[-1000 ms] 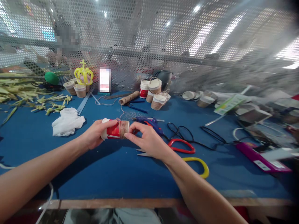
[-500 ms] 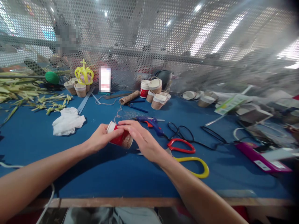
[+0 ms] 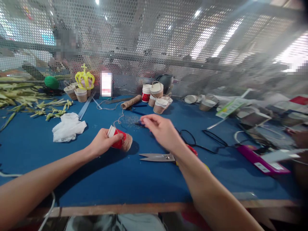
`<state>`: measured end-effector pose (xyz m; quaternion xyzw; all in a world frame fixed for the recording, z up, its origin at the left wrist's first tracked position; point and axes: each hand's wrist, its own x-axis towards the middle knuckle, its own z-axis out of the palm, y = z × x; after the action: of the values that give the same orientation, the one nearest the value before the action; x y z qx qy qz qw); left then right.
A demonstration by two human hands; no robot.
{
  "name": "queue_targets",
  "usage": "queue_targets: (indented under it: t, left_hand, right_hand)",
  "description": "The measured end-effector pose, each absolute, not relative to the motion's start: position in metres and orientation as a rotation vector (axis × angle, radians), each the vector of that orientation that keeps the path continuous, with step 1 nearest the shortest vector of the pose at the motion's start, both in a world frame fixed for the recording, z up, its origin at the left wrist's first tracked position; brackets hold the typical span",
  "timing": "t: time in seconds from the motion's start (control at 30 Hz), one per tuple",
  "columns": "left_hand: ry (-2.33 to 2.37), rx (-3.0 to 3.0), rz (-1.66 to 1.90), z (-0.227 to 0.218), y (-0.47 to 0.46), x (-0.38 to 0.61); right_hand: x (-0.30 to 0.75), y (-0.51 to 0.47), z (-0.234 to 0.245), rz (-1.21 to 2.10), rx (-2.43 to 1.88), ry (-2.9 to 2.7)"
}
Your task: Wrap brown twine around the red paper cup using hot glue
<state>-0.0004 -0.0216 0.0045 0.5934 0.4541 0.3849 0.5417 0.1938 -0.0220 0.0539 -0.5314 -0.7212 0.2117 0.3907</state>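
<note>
The left hand's (image 3: 104, 142) grip is closed around a red cup (image 3: 117, 146), which it holds tilted above the table (image 3: 115, 186), thumb across the side. Twine (image 3: 127, 143) is wound around the end away from the palm, and a loose strand runs back to the roll (image 3: 131, 102). What the cup holds, if anything, is hidden.

At the back, a red-and-white cup (image 3: 145, 97) stands beside a cluster of twine-wrapped baskets (image 3: 160, 106) with white rims; their contents cannot be made out. More baskets (image 3: 81, 94) stand by the yellow crown (image 3: 84, 80), which has something pinkish inside. Others (image 3: 207, 104) on the right are blurred.

The right hand (image 3: 166, 131) is over the glue gun (image 3: 142, 123), fingertips drawn together; I cannot tell whether its grip has closed on the gun.

Half a second ago the right hand lay against the cup; now it is clear of it. The scissors' (image 3: 157, 157) blades, then mostly covered, show fully, while the forearm hides part of the handles. The cup remains in the left hand.
</note>
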Motion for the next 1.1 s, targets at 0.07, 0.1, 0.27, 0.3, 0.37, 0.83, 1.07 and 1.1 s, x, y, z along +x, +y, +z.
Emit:
queue_targets:
  t: [0.07, 0.1, 0.27, 0.3, 0.37, 0.83, 1.07, 1.1]
  left_hand:
    - [1.106, 1.435, 0.916, 0.004, -0.021, -0.001]
    - [1.123, 1.447, 0.913, 0.004, -0.021, -0.001]
    - [1.149, 1.475, 0.878, 0.005, -0.021, -0.001]
    - [1.147, 1.48, 0.873, 0.005, -0.021, -0.001]
    - [1.147, 1.491, 0.867, 0.005, -0.021, -0.001]
    - [1.229, 1.516, 0.888, 0.003, -0.015, -0.002]
    - [1.311, 1.53, 0.889, 0.004, -0.012, -0.002]
    - [1.322, 1.52, 0.895, 0.005, -0.012, -0.002]
  right_hand:
    - [0.211, -0.012, 0.058, 0.296, -1.547, -1.809]
    - [0.22, -0.006, 0.057, 0.218, -1.631, -1.828]
    - [0.248, 0.018, 0.033, 0.322, -1.872, -1.966]
    - [0.25, 0.021, 0.026, 0.342, -1.877, -1.956]
    - [0.251, 0.025, 0.017, 0.37, -1.887, -1.917]
    - [0.227, -0.023, 0.055, 1.188, -1.46, -1.471]
    - [0.211, -0.047, 0.051, 1.1, -1.416, -1.761]
    - [0.211, -0.049, 0.052, 1.071, -1.444, -1.769]
